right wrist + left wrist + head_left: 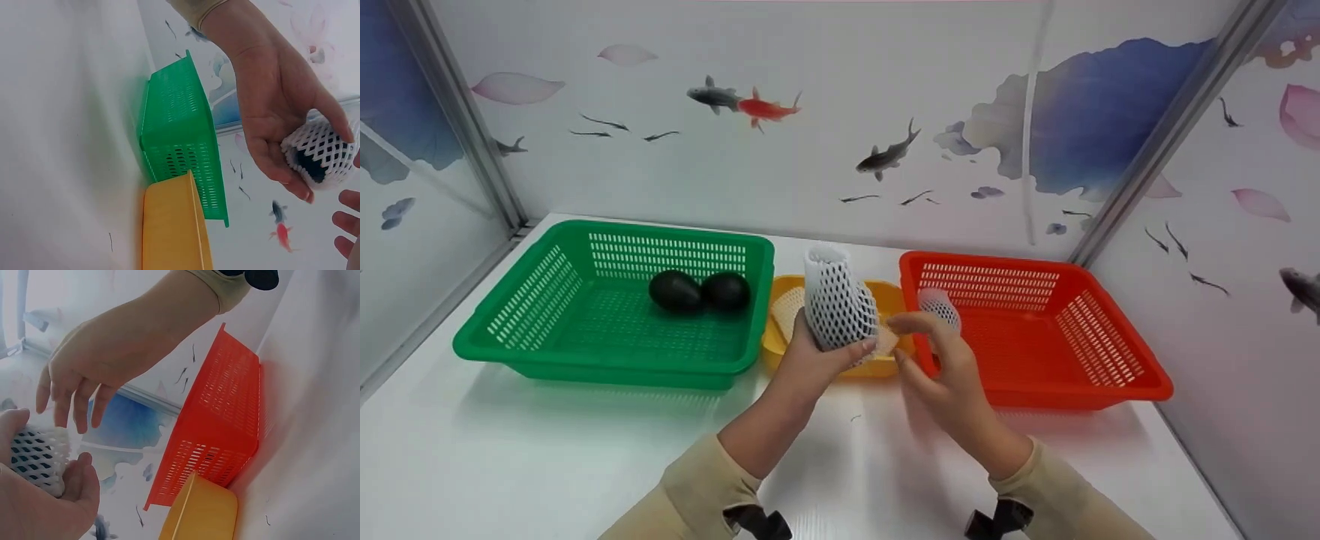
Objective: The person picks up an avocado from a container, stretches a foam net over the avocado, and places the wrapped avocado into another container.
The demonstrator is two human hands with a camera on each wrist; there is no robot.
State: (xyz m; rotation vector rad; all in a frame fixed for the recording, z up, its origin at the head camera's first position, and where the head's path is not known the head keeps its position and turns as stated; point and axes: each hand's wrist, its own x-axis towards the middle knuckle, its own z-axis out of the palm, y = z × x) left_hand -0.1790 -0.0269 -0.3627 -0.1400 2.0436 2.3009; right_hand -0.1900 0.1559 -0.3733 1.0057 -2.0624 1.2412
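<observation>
My left hand (808, 367) grips a white foam net sleeve (834, 300) from below, its thumb across the front. The sleeve stands nearly upright, the top end loose. Through its mesh at the bottom shows a dark rounded object (316, 167), like the black egg-shaped items in the green basket. My right hand (949, 371) is just right of the sleeve, fingers bent loosely and apart from it. In the left wrist view the right hand (107, 360) hangs above the sleeve's end, holding nothing. Below both hands, a yellow basket (877, 368) contains pale foam nets (789, 309).
On the left sits a green basket (607, 373) with two black egg-shaped items (675, 291). A red basket (1057, 394) stands on the right, with one net-wrapped item (939, 309) at its left side. Printed wall panels (780, 180) enclose the white table (585, 450).
</observation>
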